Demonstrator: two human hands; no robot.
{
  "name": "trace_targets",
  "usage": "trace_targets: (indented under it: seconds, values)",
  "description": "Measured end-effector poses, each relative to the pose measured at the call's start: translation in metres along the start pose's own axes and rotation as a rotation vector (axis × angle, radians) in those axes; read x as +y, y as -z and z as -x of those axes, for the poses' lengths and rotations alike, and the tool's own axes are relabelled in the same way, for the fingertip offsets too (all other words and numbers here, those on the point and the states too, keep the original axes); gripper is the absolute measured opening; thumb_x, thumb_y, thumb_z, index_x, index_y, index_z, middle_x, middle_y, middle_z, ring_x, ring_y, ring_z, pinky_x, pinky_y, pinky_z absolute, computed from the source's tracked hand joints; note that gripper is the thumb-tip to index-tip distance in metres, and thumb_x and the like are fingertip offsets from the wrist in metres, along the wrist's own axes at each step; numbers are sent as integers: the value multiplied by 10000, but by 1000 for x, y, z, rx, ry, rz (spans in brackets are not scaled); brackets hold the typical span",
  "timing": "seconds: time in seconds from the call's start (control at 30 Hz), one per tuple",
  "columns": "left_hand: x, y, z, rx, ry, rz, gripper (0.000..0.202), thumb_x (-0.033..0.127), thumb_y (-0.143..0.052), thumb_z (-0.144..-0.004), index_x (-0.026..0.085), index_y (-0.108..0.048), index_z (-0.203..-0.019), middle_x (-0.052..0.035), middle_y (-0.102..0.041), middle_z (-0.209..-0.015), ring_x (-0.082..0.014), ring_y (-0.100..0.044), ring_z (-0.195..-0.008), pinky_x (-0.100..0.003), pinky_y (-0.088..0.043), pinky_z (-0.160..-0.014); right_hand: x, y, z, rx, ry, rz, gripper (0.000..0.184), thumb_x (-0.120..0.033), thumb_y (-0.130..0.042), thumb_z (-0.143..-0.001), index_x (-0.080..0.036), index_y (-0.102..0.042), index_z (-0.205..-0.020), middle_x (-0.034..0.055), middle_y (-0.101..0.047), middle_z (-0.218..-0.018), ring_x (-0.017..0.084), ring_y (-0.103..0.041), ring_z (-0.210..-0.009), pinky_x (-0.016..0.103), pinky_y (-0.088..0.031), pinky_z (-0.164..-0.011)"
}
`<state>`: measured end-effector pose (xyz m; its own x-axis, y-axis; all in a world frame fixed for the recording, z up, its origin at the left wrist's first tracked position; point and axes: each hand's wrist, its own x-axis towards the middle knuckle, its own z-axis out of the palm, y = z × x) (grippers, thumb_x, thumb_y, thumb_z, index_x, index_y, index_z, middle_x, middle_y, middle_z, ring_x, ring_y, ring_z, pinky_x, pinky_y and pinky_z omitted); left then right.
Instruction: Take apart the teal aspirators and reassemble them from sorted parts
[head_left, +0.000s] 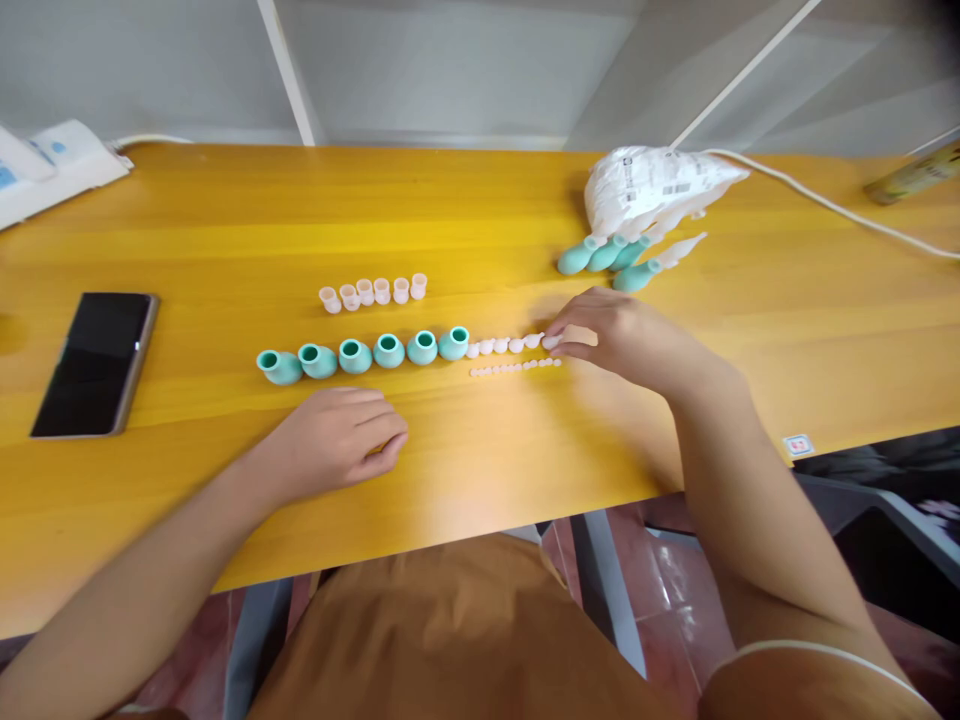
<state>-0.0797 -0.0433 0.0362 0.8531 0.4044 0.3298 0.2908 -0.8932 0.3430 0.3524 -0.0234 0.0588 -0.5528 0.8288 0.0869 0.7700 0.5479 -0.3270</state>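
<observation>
My right hand (pixel 622 335) pinches a small pale pink bulb-shaped piece (pixel 553 342) at the right end of a row of similar pieces (pixel 501 346). Just below that row runs a line of tiny pink beads (pixel 516 368). To its left stand several hollow teal pots (pixel 388 351), lined up with their dark openings facing up. Below the pots, my left hand (pixel 341 440) lies on the table with its fingers curled in and nothing visible in them. Several small pink cups (pixel 382 291) form another row behind the pots.
Teal bottle-shaped pieces with pale tips (pixel 637 275) lie at the back right, by a white plastic bag (pixel 652 185). A black phone (pixel 94 365) is at the left. A white cable (pixel 832 205) crosses the right side, near a can (pixel 911 178). A power strip (pixel 64 175) sits at the back left.
</observation>
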Motion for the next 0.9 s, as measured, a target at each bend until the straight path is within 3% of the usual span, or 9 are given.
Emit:
trace_targets:
  seconds: [0.13,0.23,0.33,0.43,0.5,0.63,0.77,0.9]
  values:
    - [0,0,0,27,-15,6,206,156,-553,-1100,213,-679,-947,1,-690,-779,-178,-611,-717,-328,-464,-714,3,17,5,134,-11,28,130,-353,-730,-1097,-249,-792,-1145,152,-833,-1164,352,-751,-1145,522,-592,-1029]
    - [0,0,0,28,-14,2,214,160,-546,-1107,214,-678,-948,8,-687,-779,-170,-603,-717,-318,-465,-720,10,32,2,359,-130,119,93,-303,-728,-1091,-259,-805,-1119,133,-821,-1120,271,-753,-959,438,-597,-895]
    - [1,1,0,25,-20,-9,210,161,-543,-1108,217,-676,-955,6,-693,-790,-172,-604,-723,-317,-456,-723,19,38,-9,520,-255,201,203,-259,-742,-1060,-216,-798,-1251,146,-771,-1287,162,-656,-737,375,-581,-826]
    - [2,3,0,44,-37,-8,205,149,-555,-1106,207,-668,-945,4,-676,-778,-173,-596,-711,-321,-448,-713,30,37,-24,449,-300,278,360,-229,-714,-1066,-174,-742,-1421,191,-695,-1470,142,-628,-730,383,-573,-894]
    - [2,3,0,54,-46,-19,202,146,-562,-1107,203,-664,-941,6,-664,-772,-173,-589,-710,-323,-447,-709,39,35,-33,396,-354,324,358,-212,-691,-1074,-155,-747,-1423,215,-668,-1504,165,-664,-798,399,-569,-934]
    - [3,4,0,62,-49,-33,205,129,-571,-1094,204,-660,-926,15,-645,-760,-168,-570,-696,-323,-433,-692,61,34,-46,427,-367,284,286,-162,-671,-1048,-179,-786,-1310,170,-724,-1325,212,-710,-912,419,-593,-989]
    - [4,4,1,66,-51,-34,210,130,-570,-1095,201,-668,-923,14,-651,-763,-169,-578,-702,-322,-435,-698,68,30,-48,453,-336,162,157,-217,-670,-1080,-196,-820,-1121,165,-743,-1212,184,-695,-844,363,-592,-951]
    - [5,4,1,76,-64,-42,212,135,-570,-1096,198,-675,-922,10,-660,-760,-170,-590,-699,-322,-442,-703,59,21,-49,439,-400,68,179,-189,-760,-1015,-172,-815,-1185,145,-768,-1128,176,-692,-761,367,-598,-884]
